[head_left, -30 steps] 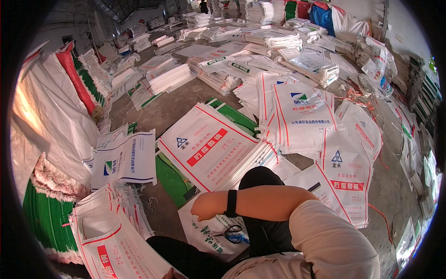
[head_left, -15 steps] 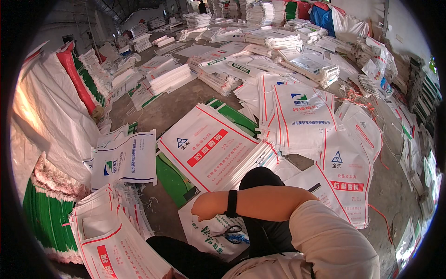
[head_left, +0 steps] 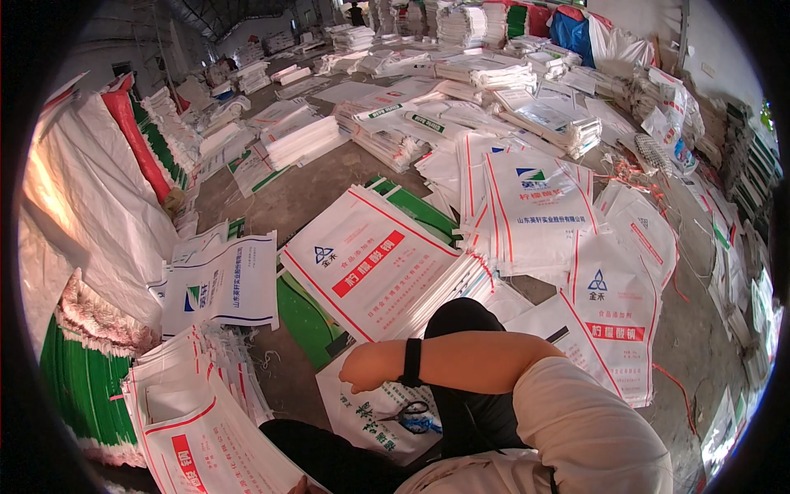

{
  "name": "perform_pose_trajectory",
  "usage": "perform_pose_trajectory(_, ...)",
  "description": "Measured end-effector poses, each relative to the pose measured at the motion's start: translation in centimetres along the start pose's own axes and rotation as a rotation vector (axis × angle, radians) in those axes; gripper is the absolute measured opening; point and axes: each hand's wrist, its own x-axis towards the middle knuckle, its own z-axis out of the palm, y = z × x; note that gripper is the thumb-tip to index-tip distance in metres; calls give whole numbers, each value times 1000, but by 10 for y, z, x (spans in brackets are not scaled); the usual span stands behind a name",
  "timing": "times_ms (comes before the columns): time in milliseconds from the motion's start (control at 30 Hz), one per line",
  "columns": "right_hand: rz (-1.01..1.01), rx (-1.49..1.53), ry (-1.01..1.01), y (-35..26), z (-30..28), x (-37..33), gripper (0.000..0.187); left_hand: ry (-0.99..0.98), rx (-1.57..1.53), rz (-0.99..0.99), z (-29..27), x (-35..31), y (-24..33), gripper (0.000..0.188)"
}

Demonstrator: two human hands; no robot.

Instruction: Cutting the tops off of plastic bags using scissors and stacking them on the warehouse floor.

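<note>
At the lower edge my left hand (head_left: 304,486) shows only in part, closed on the edge of a white woven sack (head_left: 222,445) with red print. My right arm lies across my dark-trousered knee. Below its black wristband my right hand (head_left: 362,367) hangs with curled fingers, and nothing shows sticking out of it. Beneath that hand a white sack (head_left: 362,420) with green print lies on the floor. Blue-handled scissors (head_left: 418,418) rest on it, beside my knee. Just beyond stands a neat stack of white sacks (head_left: 374,267) with red borders.
A blue-bordered sack (head_left: 234,284) lies on the left, near a green bundle (head_left: 86,383) and a large white sheet (head_left: 103,206). To the right are spread sacks (head_left: 609,313) and red string (head_left: 679,395). Sack piles (head_left: 304,136) cover the floor farther off; a person (head_left: 356,14) stands far back.
</note>
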Motion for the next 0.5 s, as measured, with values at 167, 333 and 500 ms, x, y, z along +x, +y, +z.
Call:
perform_pose_trajectory(167,15,0,-18,-2,-2,-1,34,-1,13,6,-1,1,2,19)
perform_pose_trajectory(333,12,-4,-12,1,2,3,36,-1,13,6,-1,1,2,19)
perform_pose_trajectory(500,17,-6,-22,1,2,3,37,-5,7,-2,-1,1,1,19)
